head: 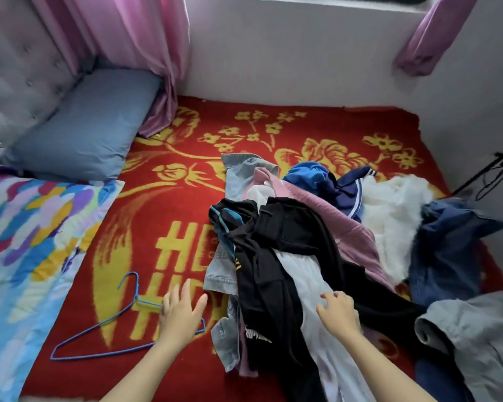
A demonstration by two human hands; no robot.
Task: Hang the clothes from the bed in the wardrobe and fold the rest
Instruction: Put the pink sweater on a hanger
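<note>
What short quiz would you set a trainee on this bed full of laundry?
1. True or false: the blue hanger has a garment hung on it.
2. Pick one: the right hand rests on A) the white garment, B) the blue pillow, C) the multicoloured quilt.
3. Fill in: the pile of clothes lies on a ___ blanket with yellow flowers.

Key: 1 false, the hanger lies bare on the blanket; 2 A; 3 red.
</note>
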